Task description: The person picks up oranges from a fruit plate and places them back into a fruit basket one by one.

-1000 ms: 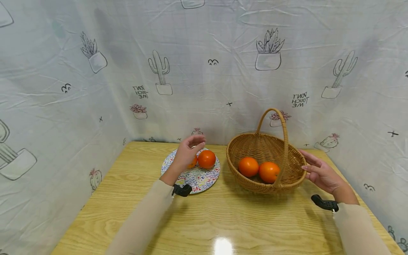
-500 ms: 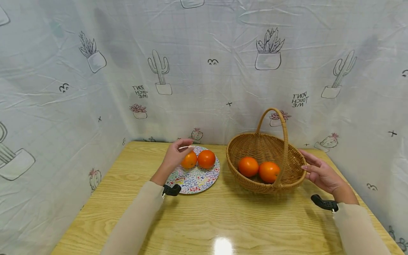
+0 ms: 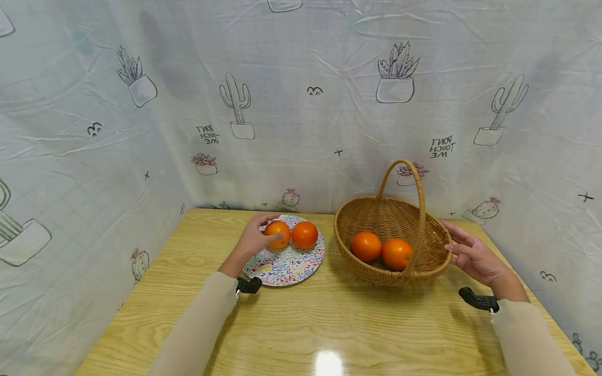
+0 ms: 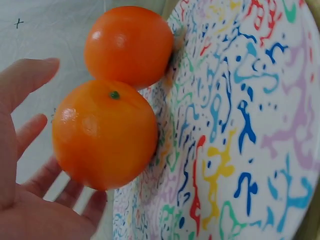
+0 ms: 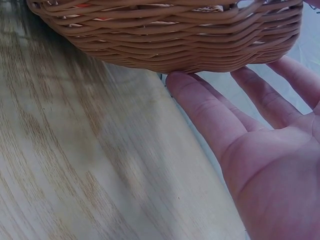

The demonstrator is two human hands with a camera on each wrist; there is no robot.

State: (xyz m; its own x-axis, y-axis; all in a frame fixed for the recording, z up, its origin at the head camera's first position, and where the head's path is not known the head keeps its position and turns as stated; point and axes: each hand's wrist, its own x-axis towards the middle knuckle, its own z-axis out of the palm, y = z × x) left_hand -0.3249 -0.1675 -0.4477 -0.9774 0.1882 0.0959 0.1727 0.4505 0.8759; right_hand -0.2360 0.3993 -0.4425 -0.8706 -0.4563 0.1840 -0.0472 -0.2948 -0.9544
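My left hand (image 3: 252, 241) is curved around the left orange (image 3: 278, 233) on a colourfully patterned plate (image 3: 289, 269). In the left wrist view, the spread fingers (image 4: 42, 180) lie beside and behind this orange, and a gap shows between it and the uppermost digit. A second, redder orange (image 3: 304, 235) touches it on the plate. To the right, the fairly straight fingers of my right hand (image 3: 479, 259) touch the outer side of a wicker basket (image 3: 348, 256). Two oranges sit in the basket, one on the left (image 3: 367, 246) and one on the right (image 3: 397, 254).
Plate and basket stand near the back of a wooden table (image 3: 291, 324). The basket's tall arched handle (image 3: 420, 209) rises above its rim. A printed cloth backdrop (image 3: 301, 136) hangs behind the table and along both sides.
My left hand has moved left from above the two oranges on the plate, then lowered around the left one. My right hand and the basket have stayed in place.
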